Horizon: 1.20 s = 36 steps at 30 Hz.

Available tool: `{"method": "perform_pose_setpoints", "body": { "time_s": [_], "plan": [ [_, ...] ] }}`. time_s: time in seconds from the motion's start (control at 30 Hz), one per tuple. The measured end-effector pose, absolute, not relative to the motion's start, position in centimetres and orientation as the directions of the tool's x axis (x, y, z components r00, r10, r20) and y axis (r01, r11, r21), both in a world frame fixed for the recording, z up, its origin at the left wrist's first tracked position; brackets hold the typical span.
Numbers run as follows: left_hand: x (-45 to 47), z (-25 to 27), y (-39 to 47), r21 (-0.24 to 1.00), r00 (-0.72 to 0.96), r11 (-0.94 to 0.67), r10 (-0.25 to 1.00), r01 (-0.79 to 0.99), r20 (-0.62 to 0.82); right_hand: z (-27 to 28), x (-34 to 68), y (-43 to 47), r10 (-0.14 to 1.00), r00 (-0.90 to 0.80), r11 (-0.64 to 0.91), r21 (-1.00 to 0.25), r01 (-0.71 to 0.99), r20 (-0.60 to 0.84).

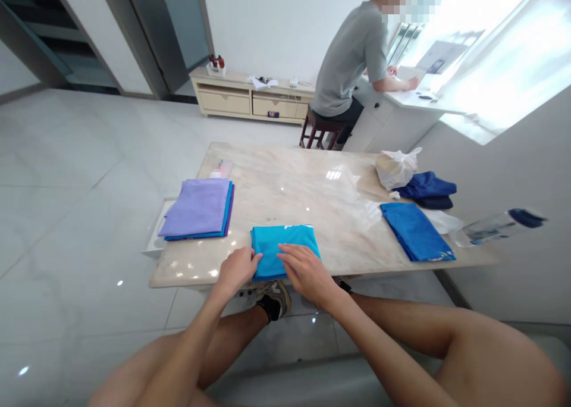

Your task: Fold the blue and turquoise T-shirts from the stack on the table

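A turquoise folded cloth [272, 249] lies near the front edge of the table, white marks showing along its far edge. At its left side, my left hand [238, 270] has curled fingers, with the thumb pinching the cloth's edge. My right hand [307, 270] rests on the right part of the same cloth, fingers stretched out and holding nothing. Left of both hands is a stack of folded cloths [198, 204], lavender on top with blue and purple layers beneath. A folded blue cloth [414, 231] lies on the table's right part.
The marble-patterned table [285, 187] also bears a white plastic bag [397, 166], a dark blue fabric bundle [426, 188] and a clear bottle [495, 227] with a dark cap. A person [348, 62] sits on a stool beyond it. A low cabinet [227, 102] stands by the wall.
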<state>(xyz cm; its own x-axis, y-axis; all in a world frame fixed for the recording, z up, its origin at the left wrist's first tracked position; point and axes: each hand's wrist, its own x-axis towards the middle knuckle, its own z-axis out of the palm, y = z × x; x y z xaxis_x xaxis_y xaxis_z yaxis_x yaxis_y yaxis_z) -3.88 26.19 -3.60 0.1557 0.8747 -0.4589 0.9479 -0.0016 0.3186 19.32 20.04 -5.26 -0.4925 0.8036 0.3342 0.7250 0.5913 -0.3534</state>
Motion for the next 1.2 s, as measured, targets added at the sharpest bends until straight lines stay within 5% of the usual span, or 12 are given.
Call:
{"method": "perform_pose_setpoints", "body": {
  "time_s": [0.23,0.4,0.57,0.67,0.73,0.87,1.0,1.2],
  "plan": [
    [-3.6,-3.1,26.4,0.259,0.14,-0.005,0.853,0.966,-0.502,-10.7,25.8,19.1,0.876,-0.456,0.483,-0.253,0.838,0.158],
    [-4.0,-2.0,25.6,0.167,0.136,-0.062,0.864,0.984,-0.484,-11.1,28.5,16.7,0.881,-0.433,0.473,-0.344,0.811,0.189],
    [-3.0,-2.2,25.0,0.236,0.186,-0.153,0.975,0.96,-0.125,-9.0,27.8,19.2,0.969,-0.07,0.194,-0.553,0.81,0.237],
    [-1.2,-4.7,25.2,0.318,0.349,-0.383,0.924,0.868,0.158,-8.5,26.8,22.0,0.963,0.261,-0.156,-0.656,0.738,0.064],
    [-0.3,-7.0,25.3,0.313,0.437,-0.488,0.872,0.815,0.223,-8.2,26.4,23.6,0.925,0.362,-0.342,-0.665,0.665,-0.114],
    [0.4,-10.5,25.1,0.277,0.477,-0.508,0.861,0.815,0.175,-7.2,25.7,25.3,0.847,0.376,-0.53,-0.636,0.561,-0.375],
    [0.2,-10.1,25.0,0.286,0.468,-0.471,0.88,0.834,0.085,-6.3,24.8,25.7,0.727,0.171,-0.684,-0.681,0.262,-0.664],
    [-2.5,-3.2,26.2,0.337,0.533,-0.457,0.827,0.823,-0.178,-6.6,24.5,26.0,0.783,0.055,-0.603,-0.735,0.31,-0.62]
  ]
}}
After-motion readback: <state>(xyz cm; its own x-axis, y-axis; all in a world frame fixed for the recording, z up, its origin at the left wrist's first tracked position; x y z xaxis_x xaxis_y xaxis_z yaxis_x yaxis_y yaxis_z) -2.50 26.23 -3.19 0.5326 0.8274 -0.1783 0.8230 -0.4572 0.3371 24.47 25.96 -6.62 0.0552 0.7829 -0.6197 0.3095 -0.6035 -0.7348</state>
